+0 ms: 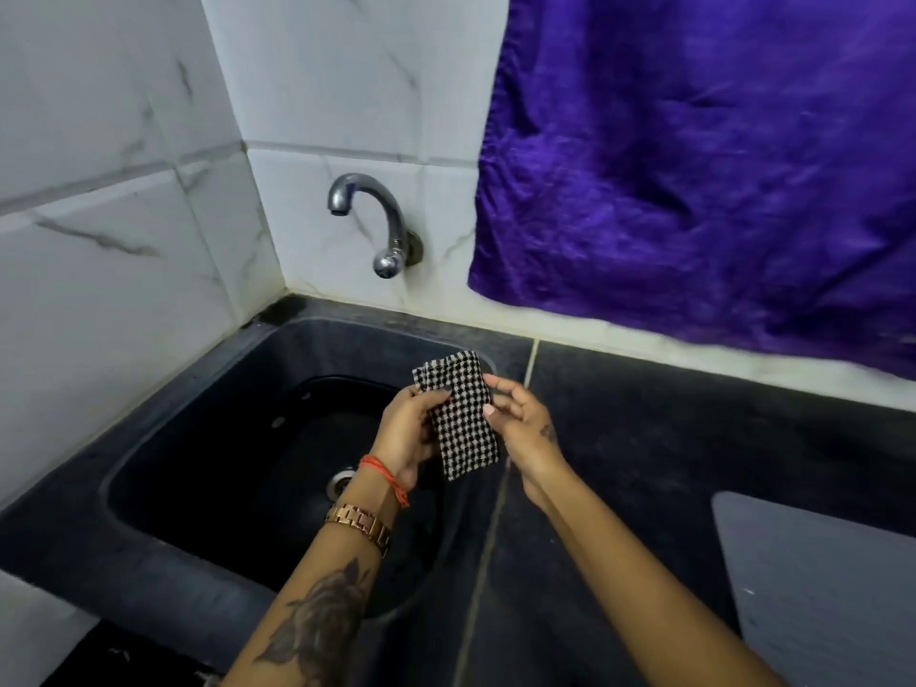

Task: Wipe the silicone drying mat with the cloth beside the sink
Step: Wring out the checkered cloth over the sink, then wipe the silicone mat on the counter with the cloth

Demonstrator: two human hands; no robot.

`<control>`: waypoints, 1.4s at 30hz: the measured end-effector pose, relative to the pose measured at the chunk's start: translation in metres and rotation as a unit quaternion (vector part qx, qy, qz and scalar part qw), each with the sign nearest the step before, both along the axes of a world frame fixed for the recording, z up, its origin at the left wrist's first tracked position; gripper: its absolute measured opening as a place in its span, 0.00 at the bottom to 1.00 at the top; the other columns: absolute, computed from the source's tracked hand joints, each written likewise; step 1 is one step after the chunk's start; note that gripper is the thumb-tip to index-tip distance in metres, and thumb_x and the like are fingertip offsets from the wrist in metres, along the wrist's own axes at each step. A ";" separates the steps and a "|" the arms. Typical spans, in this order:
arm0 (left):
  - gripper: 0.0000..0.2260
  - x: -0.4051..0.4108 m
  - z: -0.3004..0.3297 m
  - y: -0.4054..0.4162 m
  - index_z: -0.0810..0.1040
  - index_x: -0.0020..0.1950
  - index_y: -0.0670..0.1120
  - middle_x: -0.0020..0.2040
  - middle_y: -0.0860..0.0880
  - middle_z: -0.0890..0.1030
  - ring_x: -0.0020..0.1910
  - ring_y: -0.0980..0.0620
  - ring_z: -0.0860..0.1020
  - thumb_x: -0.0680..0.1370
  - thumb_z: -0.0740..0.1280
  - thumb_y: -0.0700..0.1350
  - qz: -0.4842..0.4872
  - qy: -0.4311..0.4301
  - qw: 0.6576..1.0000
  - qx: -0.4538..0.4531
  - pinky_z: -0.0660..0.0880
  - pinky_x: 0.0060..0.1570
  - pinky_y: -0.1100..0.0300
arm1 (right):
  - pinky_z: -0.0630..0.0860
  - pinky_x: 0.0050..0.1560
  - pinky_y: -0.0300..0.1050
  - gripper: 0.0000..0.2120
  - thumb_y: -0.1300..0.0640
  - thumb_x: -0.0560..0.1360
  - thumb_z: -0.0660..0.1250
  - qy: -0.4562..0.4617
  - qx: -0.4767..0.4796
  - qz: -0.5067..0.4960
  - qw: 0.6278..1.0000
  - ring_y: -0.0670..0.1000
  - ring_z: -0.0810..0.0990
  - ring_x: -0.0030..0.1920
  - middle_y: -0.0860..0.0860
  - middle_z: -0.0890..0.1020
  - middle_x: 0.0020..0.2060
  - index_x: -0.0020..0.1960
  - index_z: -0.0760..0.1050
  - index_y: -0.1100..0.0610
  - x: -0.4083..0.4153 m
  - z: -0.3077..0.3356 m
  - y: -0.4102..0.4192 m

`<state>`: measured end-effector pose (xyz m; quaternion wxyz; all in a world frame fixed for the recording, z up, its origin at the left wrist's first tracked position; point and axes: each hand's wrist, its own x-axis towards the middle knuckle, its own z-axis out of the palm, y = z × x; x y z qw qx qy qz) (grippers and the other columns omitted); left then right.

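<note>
A folded black-and-white checked cloth [458, 414] is held up over the right rim of the dark sink [208, 389]. My left hand [404, 431] grips its left edge, fingers curled round the fabric. My right hand [520, 419] touches the cloth's right edge with its fingertips, the fingers loosely bent. The grey silicone drying mat [823, 587] lies flat on the dark counter at the lower right, well away from both hands and partly cut off by the frame.
A chrome tap [381, 220] sticks out of the tiled wall above the sink. A purple fabric [718, 166] hangs over the wall behind the dark counter [644, 438]. The sink drain [339, 483] shows below my left wrist.
</note>
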<state>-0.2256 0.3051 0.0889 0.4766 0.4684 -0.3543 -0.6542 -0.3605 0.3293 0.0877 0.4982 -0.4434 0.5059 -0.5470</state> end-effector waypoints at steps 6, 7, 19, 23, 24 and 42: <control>0.06 -0.072 -0.006 0.064 0.76 0.50 0.48 0.44 0.49 0.84 0.42 0.52 0.82 0.74 0.66 0.40 -0.046 0.009 0.999 -0.017 0.78 0.36 0.57 | 0.72 0.64 0.46 0.24 0.45 0.72 0.69 0.119 0.019 -0.010 0.993 0.48 0.74 0.61 0.52 0.72 0.61 0.65 0.72 0.52 -0.065 -0.017 0.069; 0.06 -0.084 -0.007 0.074 0.76 0.50 0.48 0.43 0.49 0.84 0.42 0.52 0.82 0.74 0.66 0.40 -0.055 0.009 0.998 -0.017 0.78 0.35 0.58 | 0.72 0.63 0.40 0.26 0.43 0.70 0.70 0.131 0.018 0.003 0.991 0.44 0.73 0.61 0.49 0.70 0.60 0.65 0.71 0.47 -0.074 -0.020 0.082; 0.08 -0.195 -0.016 0.150 0.77 0.49 0.45 0.34 0.46 0.78 0.33 0.56 0.77 0.72 0.69 0.36 -0.267 -0.095 0.958 -0.045 0.79 0.38 0.62 | 0.78 0.43 0.36 0.26 0.64 0.67 0.74 0.046 0.051 -0.117 0.991 0.45 0.81 0.50 0.49 0.80 0.51 0.59 0.69 0.48 -0.176 -0.060 0.181; 0.04 -0.225 -0.016 0.144 0.77 0.49 0.45 0.34 0.51 0.82 0.31 0.58 0.79 0.74 0.68 0.40 -0.308 -0.118 0.940 -0.088 0.77 0.35 0.65 | 0.80 0.37 0.42 0.15 0.67 0.70 0.70 -0.091 0.070 -0.174 0.978 0.51 0.84 0.43 0.53 0.85 0.43 0.55 0.76 0.57 -0.203 -0.056 0.194; 0.04 -0.230 -0.020 0.140 0.78 0.48 0.45 0.37 0.49 0.83 0.32 0.57 0.80 0.74 0.68 0.41 -0.294 -0.129 0.942 -0.098 0.76 0.34 0.65 | 0.81 0.37 0.45 0.13 0.67 0.71 0.70 -0.108 0.074 -0.194 0.972 0.52 0.85 0.42 0.54 0.85 0.41 0.54 0.77 0.59 -0.211 -0.054 0.198; 0.41 -0.249 -0.107 0.123 0.51 0.76 0.49 0.77 0.49 0.52 0.76 0.46 0.44 0.71 0.64 0.66 -0.247 -0.601 0.691 -0.316 0.35 0.72 0.47 | 0.82 0.36 0.43 0.09 0.54 0.76 0.63 -0.291 0.102 -0.371 0.876 0.48 0.85 0.40 0.49 0.85 0.42 0.53 0.78 0.55 -0.342 -0.057 0.292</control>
